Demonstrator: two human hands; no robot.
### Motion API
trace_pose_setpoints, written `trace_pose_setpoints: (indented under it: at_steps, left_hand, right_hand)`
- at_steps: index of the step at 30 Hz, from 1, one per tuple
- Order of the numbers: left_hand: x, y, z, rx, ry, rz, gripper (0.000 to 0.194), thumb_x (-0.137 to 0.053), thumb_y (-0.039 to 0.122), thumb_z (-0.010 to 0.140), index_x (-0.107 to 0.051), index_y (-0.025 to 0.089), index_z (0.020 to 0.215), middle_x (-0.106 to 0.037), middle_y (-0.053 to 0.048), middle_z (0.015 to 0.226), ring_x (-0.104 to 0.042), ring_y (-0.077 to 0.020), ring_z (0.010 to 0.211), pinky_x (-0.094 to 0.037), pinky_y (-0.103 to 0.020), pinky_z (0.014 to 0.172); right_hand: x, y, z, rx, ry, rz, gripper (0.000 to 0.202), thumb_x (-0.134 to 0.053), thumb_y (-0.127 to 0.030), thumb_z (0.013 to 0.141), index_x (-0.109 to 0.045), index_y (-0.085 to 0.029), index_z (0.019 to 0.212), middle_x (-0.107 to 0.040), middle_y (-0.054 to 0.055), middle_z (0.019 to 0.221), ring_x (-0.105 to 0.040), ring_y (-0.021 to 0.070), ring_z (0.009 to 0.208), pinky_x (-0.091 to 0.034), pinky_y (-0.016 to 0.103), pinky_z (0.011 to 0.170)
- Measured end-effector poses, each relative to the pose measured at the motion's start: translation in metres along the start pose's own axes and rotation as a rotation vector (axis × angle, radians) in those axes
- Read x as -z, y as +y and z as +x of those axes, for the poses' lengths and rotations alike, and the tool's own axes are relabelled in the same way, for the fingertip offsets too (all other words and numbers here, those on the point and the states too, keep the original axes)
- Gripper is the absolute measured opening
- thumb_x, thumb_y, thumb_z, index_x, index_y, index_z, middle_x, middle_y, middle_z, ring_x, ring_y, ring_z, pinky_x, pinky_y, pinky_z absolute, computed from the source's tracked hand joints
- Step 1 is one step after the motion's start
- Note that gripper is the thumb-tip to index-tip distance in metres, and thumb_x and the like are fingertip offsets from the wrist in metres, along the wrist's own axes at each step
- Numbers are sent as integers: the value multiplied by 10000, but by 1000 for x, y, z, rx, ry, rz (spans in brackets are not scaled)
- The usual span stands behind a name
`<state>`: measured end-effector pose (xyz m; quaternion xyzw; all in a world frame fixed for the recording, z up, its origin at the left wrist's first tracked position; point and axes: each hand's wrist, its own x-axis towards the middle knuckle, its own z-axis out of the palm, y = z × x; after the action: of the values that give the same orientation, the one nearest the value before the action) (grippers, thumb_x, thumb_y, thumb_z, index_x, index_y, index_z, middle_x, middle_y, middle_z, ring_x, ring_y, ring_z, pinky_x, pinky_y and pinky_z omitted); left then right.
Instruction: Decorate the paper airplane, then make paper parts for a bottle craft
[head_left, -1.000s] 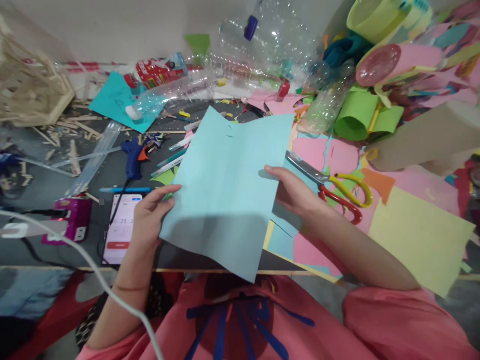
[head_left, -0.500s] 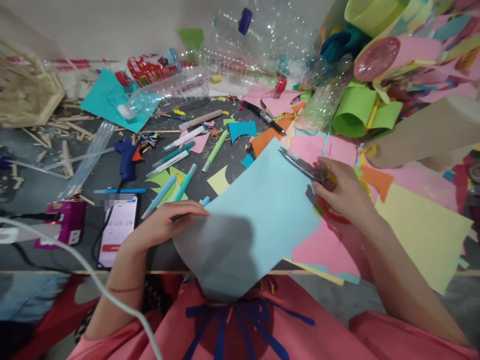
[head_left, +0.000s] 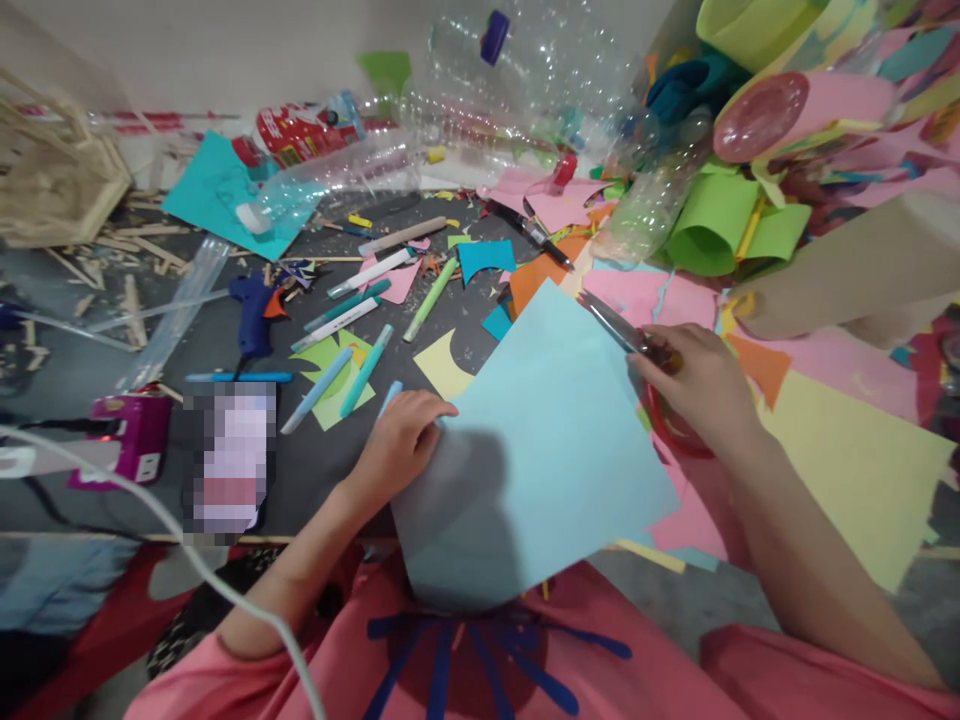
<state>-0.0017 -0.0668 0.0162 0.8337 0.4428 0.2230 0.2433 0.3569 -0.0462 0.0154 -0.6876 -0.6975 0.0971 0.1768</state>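
A large light-blue sheet of paper (head_left: 555,430) lies in front of me, its lower end hanging over the table edge towards my lap. My left hand (head_left: 409,435) grips the sheet's left edge, thumb on top and the other fingers curled. Scissors (head_left: 615,322) are in my right hand (head_left: 694,385), their blades pointing up and left along the sheet's upper right edge. The blades look closed or nearly so, and I cannot tell whether they touch the paper. My fingers partly hide the handles.
Several markers (head_left: 367,370) and paper scraps lie left of the sheet. Further left are a blue glue gun (head_left: 253,315), a phone (head_left: 232,455) and a purple box (head_left: 127,440) with cables. Clear plastic bottles (head_left: 337,175) line the back. A cardboard tube (head_left: 840,265) and yellow paper (head_left: 855,470) are at right.
The light-blue sheet has shifted right and turned slightly. My left hand has moved right with its edge, fingers now more curled. The scissors have moved slightly right.
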Motion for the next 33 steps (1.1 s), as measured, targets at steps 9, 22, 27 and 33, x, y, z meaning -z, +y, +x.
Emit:
trace_pose_setpoints:
  at_steps: [9,22,27,33]
  left_hand:
    - [26,-32,25,70,-59,38,350,-338,149,870,-680,210,828,-699,-45,825,-637,-200,842,-500,-354,832]
    - [-4,-11,74,22,252,207,430,-356,73,907,-724,274,1002,-703,-14,952,-616,-197,994,-110,-609,1241]
    - [-3,-2,70,30,211,275,402,-395,100,931,-658,251,1195,-654,-68,1260,-557,-248,1244,-122,-621,1232]
    - [-17,0,48,-229,-139,246,395,-404,134,969,-573,209,1317,-506,-117,1496,-434,-238,1421,-361,-470,1174]
  right_hand:
    - [12,8,10,-94,65,-199,279,-503,-400,885,-686,-190,912,-675,173,888,-628,342,876,-504,458,791]
    - [-22,-52,29,257,-177,139,399,-529,-381,905,-600,-195,1251,-677,142,1143,-601,327,1148,-448,553,1017]
    - [-8,-50,39,287,-254,174,236,-476,-270,894,-699,-208,935,-705,109,900,-647,282,919,-508,465,858]
    - [8,-30,56,267,-151,67,209,-515,-258,881,-719,-219,904,-714,101,872,-628,261,858,-459,494,930]
